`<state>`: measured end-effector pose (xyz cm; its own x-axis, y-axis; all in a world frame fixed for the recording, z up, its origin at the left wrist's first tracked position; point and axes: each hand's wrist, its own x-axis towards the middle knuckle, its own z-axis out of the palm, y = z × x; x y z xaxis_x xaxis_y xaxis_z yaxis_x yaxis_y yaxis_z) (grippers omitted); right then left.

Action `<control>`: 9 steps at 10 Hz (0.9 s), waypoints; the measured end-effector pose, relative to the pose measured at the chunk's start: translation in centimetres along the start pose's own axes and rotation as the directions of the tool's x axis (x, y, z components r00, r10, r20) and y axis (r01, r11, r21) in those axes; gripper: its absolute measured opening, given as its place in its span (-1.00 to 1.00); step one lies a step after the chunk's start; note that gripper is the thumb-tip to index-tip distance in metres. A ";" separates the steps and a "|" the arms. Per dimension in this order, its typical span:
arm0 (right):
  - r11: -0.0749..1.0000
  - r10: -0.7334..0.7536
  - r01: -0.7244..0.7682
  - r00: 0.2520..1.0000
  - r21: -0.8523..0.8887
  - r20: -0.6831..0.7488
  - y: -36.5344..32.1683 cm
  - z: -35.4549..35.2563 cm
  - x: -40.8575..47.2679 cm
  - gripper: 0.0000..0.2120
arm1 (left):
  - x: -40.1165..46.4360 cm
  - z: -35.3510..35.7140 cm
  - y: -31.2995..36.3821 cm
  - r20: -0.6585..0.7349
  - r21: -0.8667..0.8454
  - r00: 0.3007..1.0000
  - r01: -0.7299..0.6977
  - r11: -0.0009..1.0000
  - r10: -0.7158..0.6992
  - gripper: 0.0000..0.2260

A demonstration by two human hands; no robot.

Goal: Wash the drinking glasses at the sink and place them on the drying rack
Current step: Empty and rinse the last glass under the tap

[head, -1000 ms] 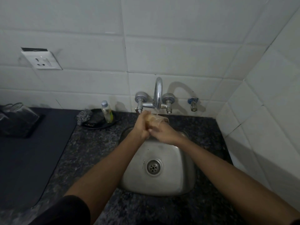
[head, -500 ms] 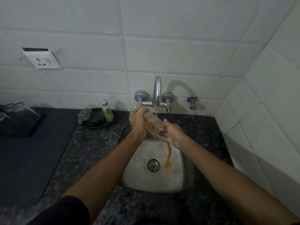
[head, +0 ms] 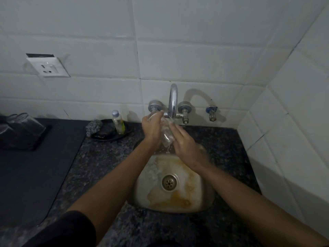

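Clear drinking glass (head: pixel 166 134), gripped by left hand (head: pixel 152 128) and rubbed by flat-fingered right hand (head: pixel 185 145), tilts mouth-down under chrome tap (head: pixel 173 100), draining into steel sink (head: pixel 207 198).

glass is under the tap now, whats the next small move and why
Probably turn the glass mouth-up under the tap to refill and rinse it again. The left hand holds it tilted mouth-down, the right hand rubs its side, and orange residue lies in the sink.
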<state>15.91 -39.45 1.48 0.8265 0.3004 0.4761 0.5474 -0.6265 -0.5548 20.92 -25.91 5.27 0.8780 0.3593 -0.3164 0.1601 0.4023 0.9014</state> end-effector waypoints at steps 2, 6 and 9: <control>0.962 0.196 -0.148 0.960 0.231 -0.199 -1.8 0.0 2.2 -0.66 | 0.6 -0.5 -0.1 0.386 -0.205 0.881 0.371 0.906 -0.273 -0.70; 0.986 0.150 -0.135 0.976 0.100 -0.161 -0.4 -0.7 3.2 -0.67 | 0.3 -0.1 -0.8 0.450 -0.219 0.825 0.473 0.853 -0.342 -0.57; 0.952 -0.224 0.176 0.958 -0.251 -0.180 0.3 -0.3 3.2 -0.69 | 0.4 -0.2 -0.6 0.571 -0.215 0.739 0.555 0.804 -0.358 -0.51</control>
<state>18.71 -38.90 3.07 0.6452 0.2991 0.7031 0.6332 -0.7242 -0.2730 21.09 -25.78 4.55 0.8489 -0.3594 -0.3875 0.5193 0.7035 0.4852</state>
